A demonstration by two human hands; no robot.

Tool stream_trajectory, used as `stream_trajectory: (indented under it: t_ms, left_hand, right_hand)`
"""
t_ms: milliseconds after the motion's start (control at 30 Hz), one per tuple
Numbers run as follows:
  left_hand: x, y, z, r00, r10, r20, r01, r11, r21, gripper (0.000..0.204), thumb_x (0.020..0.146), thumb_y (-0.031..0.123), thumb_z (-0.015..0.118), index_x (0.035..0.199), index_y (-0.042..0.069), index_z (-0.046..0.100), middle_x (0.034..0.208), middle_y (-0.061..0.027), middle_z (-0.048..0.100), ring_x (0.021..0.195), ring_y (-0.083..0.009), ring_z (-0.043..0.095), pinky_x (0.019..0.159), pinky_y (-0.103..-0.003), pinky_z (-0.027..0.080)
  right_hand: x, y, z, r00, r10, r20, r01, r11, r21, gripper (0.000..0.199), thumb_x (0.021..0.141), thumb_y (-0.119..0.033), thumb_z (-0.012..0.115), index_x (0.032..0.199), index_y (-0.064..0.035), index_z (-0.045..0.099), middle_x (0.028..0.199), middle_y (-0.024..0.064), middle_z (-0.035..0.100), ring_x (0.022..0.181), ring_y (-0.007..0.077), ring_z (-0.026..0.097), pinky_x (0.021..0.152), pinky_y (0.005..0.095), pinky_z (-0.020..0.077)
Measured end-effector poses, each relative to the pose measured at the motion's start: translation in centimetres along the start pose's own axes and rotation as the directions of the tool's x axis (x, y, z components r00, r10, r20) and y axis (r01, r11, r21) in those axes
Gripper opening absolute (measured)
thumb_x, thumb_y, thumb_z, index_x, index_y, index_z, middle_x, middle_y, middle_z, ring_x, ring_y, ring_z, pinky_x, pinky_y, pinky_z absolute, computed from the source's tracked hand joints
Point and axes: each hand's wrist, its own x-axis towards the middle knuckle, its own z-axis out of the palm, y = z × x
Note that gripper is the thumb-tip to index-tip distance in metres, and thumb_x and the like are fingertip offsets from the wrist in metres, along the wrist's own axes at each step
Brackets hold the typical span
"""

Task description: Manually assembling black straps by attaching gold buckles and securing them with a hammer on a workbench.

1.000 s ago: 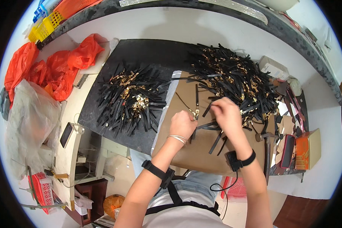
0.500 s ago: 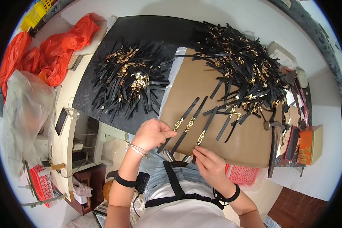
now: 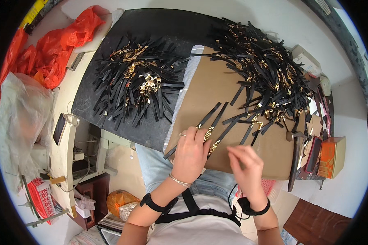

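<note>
Three narrow black straps with gold buckles lie slantwise at the near part of a brown board (image 3: 216, 77). My left hand (image 3: 191, 149) is over them, its curled fingers closed on the straps near the buckles. The middle strap (image 3: 219, 116) and the right strap (image 3: 227, 131) stick out past its fingertips; the left one is partly covered. Just right of them, my right hand (image 3: 247, 165) hovers by the board's near edge, fingers bent but apart from the thumb, nothing visible in it. A big heap of similar straps (image 3: 265, 65) covers the board's far right.
Another strap heap (image 3: 139, 81) lies on the black mat (image 3: 151, 24) at left. A hammer (image 3: 293, 159) rests at the board's right edge, near a red phone-like object (image 3: 313, 153) and an orange box (image 3: 332, 157). A side table holds a dark phone (image 3: 60, 128) and red plastic bags (image 3: 57, 57).
My left hand has moved right, from the leftmost strap onto the group. My right hand has let go of the right strap and shifted right. The right strap now lies closer to the others.
</note>
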Motion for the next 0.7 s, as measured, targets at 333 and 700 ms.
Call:
stream_trajectory:
  t_ms: [333, 700]
  left_hand:
    - [0.5, -1.9, -1.2, 0.993, 0.098, 0.069, -0.094, 0.994, -0.055, 0.014, 0.082, 0.0, 0.071, 0.095, 0.004, 0.071, 0.093, -0.0112, 0.061, 0.087, -0.032, 0.061, 0.079, -0.041, 0.05]
    - [0.9, -2.4, 0.4, 0.991, 0.13, 0.009, -0.129, 0.987, -0.094, 0.016, 0.078, 0.005, 0.076, 0.093, 0.008, 0.074, 0.09, -0.0058, 0.062, 0.085, -0.027, 0.058, 0.075, -0.037, 0.049]
  right_hand:
    - [7.6, 1.6, 1.1, 0.943, -0.166, 0.288, 0.207, 0.971, -0.118, 0.02, 0.078, -0.004, 0.076, 0.098, -0.0034, 0.072, 0.099, 0.0078, 0.063, 0.096, 0.0294, 0.064, 0.081, 0.0398, 0.0528]
    - [8.1, 3.0, 2.2, 0.955, 0.037, 0.296, -0.072, 0.992, 0.108, 0.012, 0.076, 0.004, 0.074, 0.087, 0.0005, 0.07, 0.093, 0.0125, 0.063, 0.081, 0.0314, 0.066, 0.071, 0.0376, 0.0525]
